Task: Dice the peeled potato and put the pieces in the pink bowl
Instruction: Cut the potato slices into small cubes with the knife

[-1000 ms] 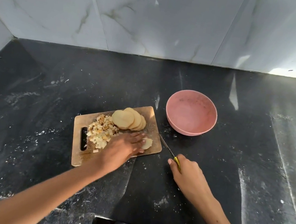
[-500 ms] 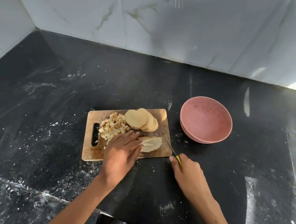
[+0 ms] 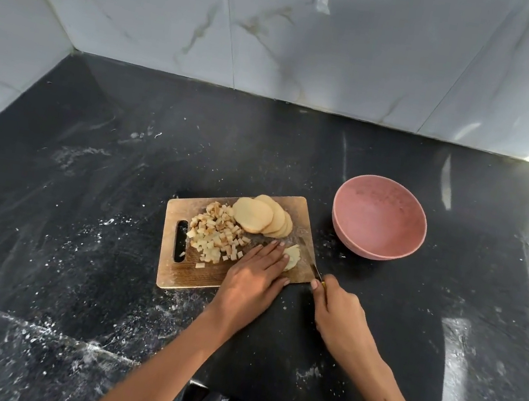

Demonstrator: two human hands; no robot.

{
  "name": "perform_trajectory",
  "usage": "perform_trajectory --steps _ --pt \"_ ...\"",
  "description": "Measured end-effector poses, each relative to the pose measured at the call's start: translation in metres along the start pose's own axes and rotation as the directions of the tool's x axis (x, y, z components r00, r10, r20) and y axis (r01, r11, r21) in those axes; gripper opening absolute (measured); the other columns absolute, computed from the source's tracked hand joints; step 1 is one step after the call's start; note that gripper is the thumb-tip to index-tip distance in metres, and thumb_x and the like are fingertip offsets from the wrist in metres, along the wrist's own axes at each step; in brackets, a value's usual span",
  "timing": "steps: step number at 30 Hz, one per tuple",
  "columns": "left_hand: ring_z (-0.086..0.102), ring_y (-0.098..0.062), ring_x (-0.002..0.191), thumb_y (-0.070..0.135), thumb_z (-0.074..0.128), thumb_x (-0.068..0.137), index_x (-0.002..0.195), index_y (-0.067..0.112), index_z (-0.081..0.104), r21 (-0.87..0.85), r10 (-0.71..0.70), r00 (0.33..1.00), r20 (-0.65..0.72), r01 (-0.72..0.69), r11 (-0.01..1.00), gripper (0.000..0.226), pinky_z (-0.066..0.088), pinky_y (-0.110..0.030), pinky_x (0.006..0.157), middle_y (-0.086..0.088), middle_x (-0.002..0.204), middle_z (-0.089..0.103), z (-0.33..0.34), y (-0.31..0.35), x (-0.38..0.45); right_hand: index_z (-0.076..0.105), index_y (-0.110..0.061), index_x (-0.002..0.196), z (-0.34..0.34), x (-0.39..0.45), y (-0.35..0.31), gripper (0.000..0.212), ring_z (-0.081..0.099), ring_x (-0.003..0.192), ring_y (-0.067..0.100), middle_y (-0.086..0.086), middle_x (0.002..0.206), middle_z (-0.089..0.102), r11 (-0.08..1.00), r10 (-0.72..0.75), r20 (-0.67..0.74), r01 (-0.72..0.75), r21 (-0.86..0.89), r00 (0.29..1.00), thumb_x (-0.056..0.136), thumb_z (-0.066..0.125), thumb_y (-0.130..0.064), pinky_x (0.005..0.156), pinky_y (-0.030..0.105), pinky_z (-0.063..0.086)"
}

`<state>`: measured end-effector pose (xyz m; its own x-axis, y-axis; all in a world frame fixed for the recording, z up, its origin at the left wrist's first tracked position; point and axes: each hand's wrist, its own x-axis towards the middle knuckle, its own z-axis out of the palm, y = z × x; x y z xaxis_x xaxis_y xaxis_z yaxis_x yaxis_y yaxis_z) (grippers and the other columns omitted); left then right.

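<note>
Potato slices (image 3: 292,256) are lying flat at the board's (image 3: 188,276) near right corner; your left hand (image 3: 254,276) is pressing them with straight fingers, so tuck those tips back. Your right hand (image 3: 337,310) is gripping the knife (image 3: 314,270); be cutting even strips. Farther off, dice (image 3: 216,236), uncut rounds (image 3: 262,215) and the bowl (image 3: 379,222) are waiting.

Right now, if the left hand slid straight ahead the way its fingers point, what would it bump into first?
Probably the stacked potato slices. The left hand lies flat on a slice, fingers pointing up and right across the cutting board. Depth is unclear.
</note>
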<state>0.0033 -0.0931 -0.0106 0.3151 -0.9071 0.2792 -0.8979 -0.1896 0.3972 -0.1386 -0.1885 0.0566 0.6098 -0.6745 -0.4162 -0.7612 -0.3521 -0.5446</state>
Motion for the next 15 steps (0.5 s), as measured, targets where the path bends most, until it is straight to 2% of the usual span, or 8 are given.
perform_trajectory --steps 3,7,12,15 --pt "0.055 -0.019 0.124 0.034 0.045 0.093 0.115 0.008 0.070 -0.026 -0.005 1.000 0.014 0.005 1.000 0.042 0.040 -0.034 0.105 -0.009 0.130 0.061 -0.001 -0.001 0.005 0.037 -0.018 0.095 0.002 -0.001 -0.004 0.022 0.058 0.066 0.022 0.003 0.071 0.058 1.000 0.011 0.001 -0.011 -0.025 1.000 0.103 0.029 -0.037 0.065 0.039 0.051" --pt "0.063 -0.020 0.113 0.034 0.049 0.090 0.108 0.008 0.073 -0.069 -0.046 0.999 -0.014 0.045 0.997 0.039 0.048 -0.035 0.098 -0.007 0.120 0.067 -0.001 -0.003 0.011 0.041 -0.015 0.106 0.003 -0.001 -0.010 0.024 0.061 0.075 0.026 0.005 0.078 0.058 0.999 0.037 0.014 -0.037 -0.040 0.999 0.103 0.028 -0.035 0.069 0.041 0.051" --pt "0.067 -0.023 0.105 0.022 0.068 0.082 0.102 0.005 0.074 -0.009 -0.074 0.994 -0.083 0.073 0.997 0.027 0.051 -0.038 0.092 -0.009 0.111 0.071 0.004 0.002 0.007 0.040 -0.015 0.109 0.004 -0.004 -0.015 0.024 0.060 0.076 0.028 0.007 0.081 0.059 0.997 0.023 -0.013 -0.024 -0.070 1.000 0.103 0.028 -0.035 0.071 0.043 0.051" --pt "0.067 -0.023 0.106 0.015 0.079 0.078 0.103 0.005 0.074 0.010 -0.067 0.992 -0.107 0.069 0.998 0.027 0.048 -0.036 0.095 -0.010 0.112 0.071 0.006 0.003 0.005 0.038 -0.014 0.112 0.007 -0.004 -0.019 0.026 0.060 0.080 0.031 0.009 0.084 0.060 0.993 0.040 0.005 -0.039 -0.115 0.999 0.104 0.027 -0.035 0.067 0.039 0.048"
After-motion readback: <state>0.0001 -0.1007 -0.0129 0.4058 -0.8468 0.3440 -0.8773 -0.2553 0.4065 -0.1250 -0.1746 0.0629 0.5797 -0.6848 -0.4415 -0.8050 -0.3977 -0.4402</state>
